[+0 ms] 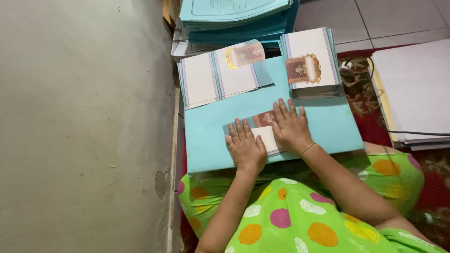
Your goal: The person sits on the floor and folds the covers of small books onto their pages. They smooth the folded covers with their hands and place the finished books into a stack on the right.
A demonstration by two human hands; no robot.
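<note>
My left hand (245, 149) and my right hand (291, 126) lie flat, fingers spread, pressing on a folded card (265, 135) with a white panel and a maroon ornament. The card rests on a large light-blue board (328, 126) across my lap. A thin gold bangle circles my right wrist. An unfolded white card sheet (220, 75) with blue borders and a gold emblem lies at the board's far left. A stack of folded cards (311, 63) with a maroon and gold emblem stands at the far right.
A pile of blue folders (234, 16) sits beyond the board. A grey wall (79, 126) fills the left side. A stack of white paper (415, 91) lies on a red patterned rug (363, 100) at right, with a black cable over it. My green spotted clothing (300, 211) is below.
</note>
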